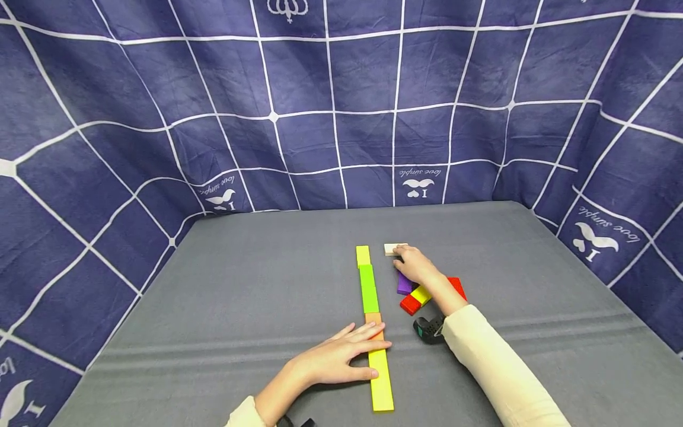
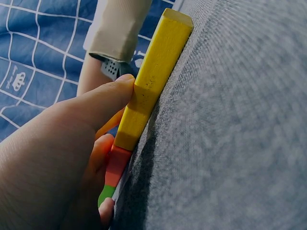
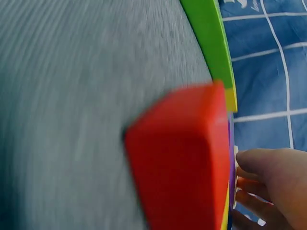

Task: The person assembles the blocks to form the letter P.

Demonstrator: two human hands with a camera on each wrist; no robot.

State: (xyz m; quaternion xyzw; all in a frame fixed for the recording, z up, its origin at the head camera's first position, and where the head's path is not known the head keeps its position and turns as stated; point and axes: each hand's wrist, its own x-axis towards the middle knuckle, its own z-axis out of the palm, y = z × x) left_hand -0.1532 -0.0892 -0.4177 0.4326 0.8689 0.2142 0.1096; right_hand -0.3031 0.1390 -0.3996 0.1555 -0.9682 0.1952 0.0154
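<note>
Across the grey desk (image 1: 240,308), the head view shows you a row of blocks running from near to far: a long yellow block (image 1: 381,388), an orange block (image 1: 373,317), a green block (image 1: 369,289) and a short yellow block (image 1: 363,256). Your left hand (image 1: 344,354) reaches over the near part from the left, its grip loose, fingers spread and extended on the row. Your right hand (image 1: 418,265) touches a white block (image 1: 391,249) to the right of the row's far end; you cannot tell whether its grip pinches it. Nearer than the white block lie a purple block (image 1: 404,284) and a yellow piece (image 1: 421,295) touching a red block (image 1: 410,305).

From the left wrist, you see your thumb (image 2: 125,79) against the long yellow block, with the orange and green ones beyond.

From the right wrist, a blurred red surface fills the middle, while your fingertips meet the white block's edge at the right.
</note>
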